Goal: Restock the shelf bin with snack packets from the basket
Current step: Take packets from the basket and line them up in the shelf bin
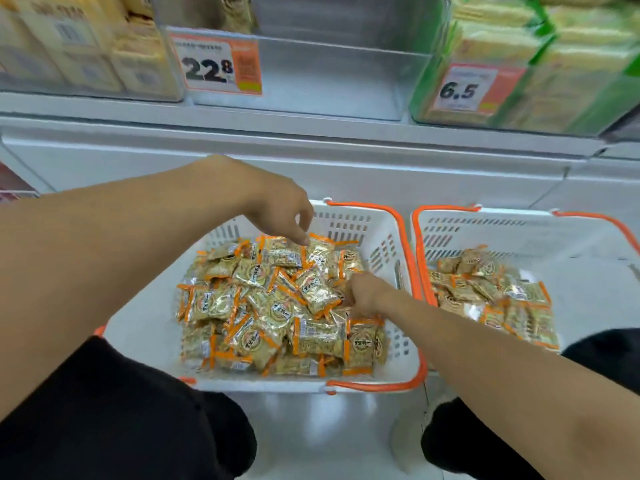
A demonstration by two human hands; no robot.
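While we crouch over the white plastic basket with orange handles (pixel 388 237), the gold-and-orange snack packets (pixel 277 306) lie directly beneath both hands. Our left hand (pixel 280 209) reaches with loosely curled fingers at twelve o'clock of the heap, barely touching; our right hand (pixel 363 294) pinches into packets at three o'clock. The clear empty shelf bin (pixel 329 81) waits above, at twelve o'clock.

2 white baskets (pixel 377 244) with orange handles sit below the clear shelf bin (pixel 329 74): the basket directly below it holds dozens of snack packets (pixel 277 306), too many to count. 2 price tags (pixel 218 65) hang on the bins. 2 hands reach in.
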